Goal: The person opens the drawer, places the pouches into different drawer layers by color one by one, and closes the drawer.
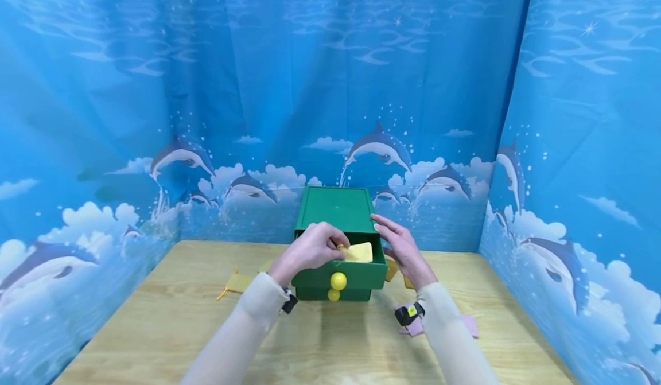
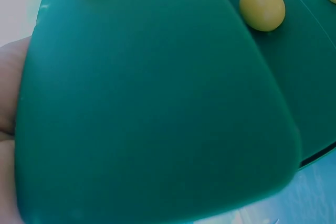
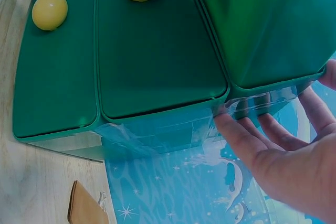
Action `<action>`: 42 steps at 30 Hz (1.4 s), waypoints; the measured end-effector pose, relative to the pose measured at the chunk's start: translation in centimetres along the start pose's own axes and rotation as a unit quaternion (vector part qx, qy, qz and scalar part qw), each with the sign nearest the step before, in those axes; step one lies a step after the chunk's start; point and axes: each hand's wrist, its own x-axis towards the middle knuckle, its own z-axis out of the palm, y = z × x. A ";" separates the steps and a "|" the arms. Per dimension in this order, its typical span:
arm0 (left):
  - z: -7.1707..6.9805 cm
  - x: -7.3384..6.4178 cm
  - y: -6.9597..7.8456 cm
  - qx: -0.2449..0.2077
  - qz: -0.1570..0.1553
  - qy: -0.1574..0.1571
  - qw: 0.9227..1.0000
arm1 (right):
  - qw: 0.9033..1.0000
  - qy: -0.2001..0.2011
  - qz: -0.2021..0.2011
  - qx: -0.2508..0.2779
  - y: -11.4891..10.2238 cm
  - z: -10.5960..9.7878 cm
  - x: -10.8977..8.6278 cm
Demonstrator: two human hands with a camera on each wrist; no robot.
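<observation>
A green drawer cabinet with round yellow knobs stands on the table, its top drawer pulled out. Over the drawer's left side, my left hand pinches the end of a soft-looking pale yellow piece between thumb and fingers. The rest of that piece lies inside the drawer. In the left wrist view the green drawer front hides most of this hand; only finger parts show at the left edge. My right hand braces the cabinet's taped side, fingers spread and fairly straight, thumb near the upper edge.
A yellow pouch with an orange cord lies left of the cabinet. Brown pieces sit at its right side. Pink-purple cloth lies under the right forearm. A blue dolphin-print curtain hangs behind the wooden table.
</observation>
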 end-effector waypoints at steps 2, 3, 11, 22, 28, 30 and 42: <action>0.1 -0.1 -0.1 -0.003 -0.002 -0.001 1.000 | 1.000 -0.002 0.000 0.000 0.1 0.1 -0.1; 0.1 -0.1 -0.1 -0.006 -0.003 -0.003 1.000 | 1.000 -0.003 0.000 0.000 0.2 0.1 -0.1; 0.0 -0.1 -0.1 -0.025 -0.003 -0.012 1.000 | 1.000 -0.004 -0.003 0.002 0.0 0.0 0.0; -0.2 -0.4 -0.2 -0.056 0.039 0.054 0.996 | 1.000 -0.004 -0.001 0.007 0.0 0.0 0.0; -0.6 -0.9 -0.4 -0.080 0.050 0.092 0.991 | 1.000 -0.004 -0.002 0.001 0.0 -0.1 0.0; -0.8 -1.0 -0.6 -0.086 0.044 0.096 0.991 | 1.000 -0.004 0.000 -0.002 0.0 0.0 0.0; -1.4 -2.0 -2.8 -0.174 0.044 0.113 0.977 | 1.000 -0.001 -0.006 0.003 -0.1 -0.1 0.0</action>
